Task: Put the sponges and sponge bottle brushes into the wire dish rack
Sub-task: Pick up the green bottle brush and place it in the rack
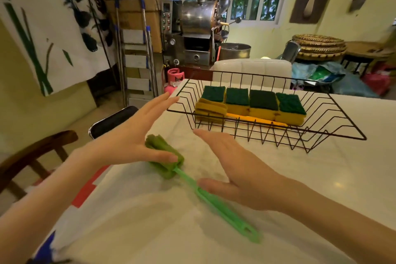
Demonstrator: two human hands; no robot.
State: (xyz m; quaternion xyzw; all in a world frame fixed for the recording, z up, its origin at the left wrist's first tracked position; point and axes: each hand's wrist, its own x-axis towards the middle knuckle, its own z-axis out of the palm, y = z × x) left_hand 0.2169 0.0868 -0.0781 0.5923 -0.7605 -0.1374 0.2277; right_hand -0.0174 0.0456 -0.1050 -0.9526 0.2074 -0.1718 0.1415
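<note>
A green sponge bottle brush (pixel 216 201) lies flat on the white table, its sponge head (pixel 165 157) toward the far left and its handle running to the near right. My left hand (pixel 137 135) hovers over the sponge head, fingers spread, thumb against the sponge. My right hand (pixel 240 173) is flat and open above the handle's middle, thumb close to it. Behind them stands the black wire dish rack (pixel 334 133). Inside it, several yellow sponges with green scouring tops (pixel 263 103) sit in a row, with an orange brush handle (pixel 255 119) lying under them.
The table (pixel 321 178) has a marble-like white top with its left edge close by. A wooden chair (pixel 36 152) and a dark chair back (pixel 113 120) stand to the left. A white chair (pixel 252 68) sits beyond the rack. A stepladder and a metal machine stand farther back.
</note>
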